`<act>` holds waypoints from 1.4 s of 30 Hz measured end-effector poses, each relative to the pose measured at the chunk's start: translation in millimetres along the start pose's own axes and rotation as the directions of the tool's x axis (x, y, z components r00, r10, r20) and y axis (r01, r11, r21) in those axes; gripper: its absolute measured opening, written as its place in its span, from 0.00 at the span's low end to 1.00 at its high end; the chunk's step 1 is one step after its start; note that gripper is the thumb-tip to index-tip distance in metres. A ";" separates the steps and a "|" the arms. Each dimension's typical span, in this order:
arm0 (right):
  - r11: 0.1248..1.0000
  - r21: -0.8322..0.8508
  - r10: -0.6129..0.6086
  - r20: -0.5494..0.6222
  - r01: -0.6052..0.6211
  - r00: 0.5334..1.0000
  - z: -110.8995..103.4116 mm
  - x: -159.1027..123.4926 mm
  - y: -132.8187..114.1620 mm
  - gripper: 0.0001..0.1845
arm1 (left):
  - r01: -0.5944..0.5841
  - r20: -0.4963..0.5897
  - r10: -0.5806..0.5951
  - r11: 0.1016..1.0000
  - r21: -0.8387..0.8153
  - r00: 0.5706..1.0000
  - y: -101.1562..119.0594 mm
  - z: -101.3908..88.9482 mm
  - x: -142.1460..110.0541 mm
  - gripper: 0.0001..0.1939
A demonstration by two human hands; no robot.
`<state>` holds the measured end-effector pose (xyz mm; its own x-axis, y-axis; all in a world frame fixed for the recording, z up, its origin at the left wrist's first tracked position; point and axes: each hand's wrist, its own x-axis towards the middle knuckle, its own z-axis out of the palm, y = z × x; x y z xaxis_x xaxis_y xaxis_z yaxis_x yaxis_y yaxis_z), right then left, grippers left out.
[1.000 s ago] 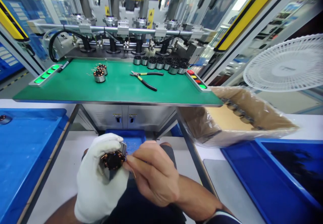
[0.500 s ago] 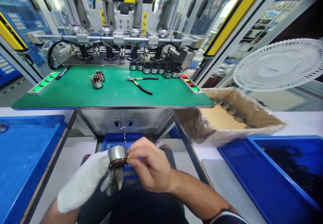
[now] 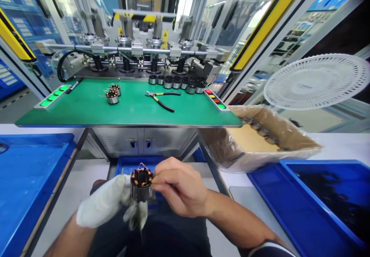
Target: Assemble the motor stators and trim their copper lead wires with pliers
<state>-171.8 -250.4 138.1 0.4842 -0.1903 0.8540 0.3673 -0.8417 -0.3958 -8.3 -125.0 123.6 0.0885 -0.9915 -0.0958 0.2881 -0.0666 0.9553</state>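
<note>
Above my lap, my left hand [image 3: 106, 201], in a white glove, grips a motor stator [image 3: 141, 189] from its left side. The stator's wound face points up, showing copper coils and black insulator teeth around the bore, and a loop of copper wire sticks up at the back. My bare right hand [image 3: 182, 187] pinches the stator's upper right rim between thumb and forefinger; whether a wire end lies in that pinch is hidden. Two wound stators [image 3: 112, 97] with loose wire ends stand on the green worktop [image 3: 133, 112]. Cutting pliers [image 3: 162, 99] lie there with handles spread.
Several unwound stators [image 3: 176, 82] line the worktop's back right, before the winding machine [image 3: 130, 52]. Button panels [image 3: 53, 97] flank the worktop. A plastic-lined carton [image 3: 260, 149], a blue bin [image 3: 312, 195] and a white fan [image 3: 315, 81] are right; a blue tray [image 3: 31, 180] is left.
The stator has been turned over, so its copper-wound face, which pointed down, now points up. Both hands have shifted slightly to the right with it.
</note>
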 end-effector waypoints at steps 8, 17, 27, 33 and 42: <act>0.982 -0.178 0.062 -0.040 -0.068 0.997 -2.4 2.0 -5.0 0.03 | 0.064 0.117 -0.044 0.982 -0.178 0.992 -7.6 3.3 -0.6 0.30; 0.998 0.055 0.016 0.118 -0.023 0.993 -10.9 17.1 -2.8 0.03 | -0.149 -0.066 0.134 0.894 -0.423 0.989 -2.1 4.6 12.7 0.19; 0.974 -0.110 0.209 0.128 -0.196 0.970 -25.3 24.0 -8.5 0.04 | -0.074 0.000 0.076 0.976 -0.205 0.997 -7.5 10.8 6.8 0.23; 0.966 0.018 0.252 0.153 -0.258 0.956 -19.8 26.5 -0.9 0.06 | -0.357 -0.184 0.306 0.826 -0.437 0.934 -1.4 8.6 14.2 0.11; 0.999 0.018 0.043 0.289 -0.050 0.956 -28.5 30.7 0.5 0.05 | 0.123 0.271 -0.089 0.986 -0.110 0.958 -13.6 1.5 14.9 0.29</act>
<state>-179.3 -271.1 173.7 0.7085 -0.0716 0.7020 0.3567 -0.8220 -0.4439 -12.3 -139.0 109.6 -0.1997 -0.9746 -0.1010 0.4000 -0.1752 0.8996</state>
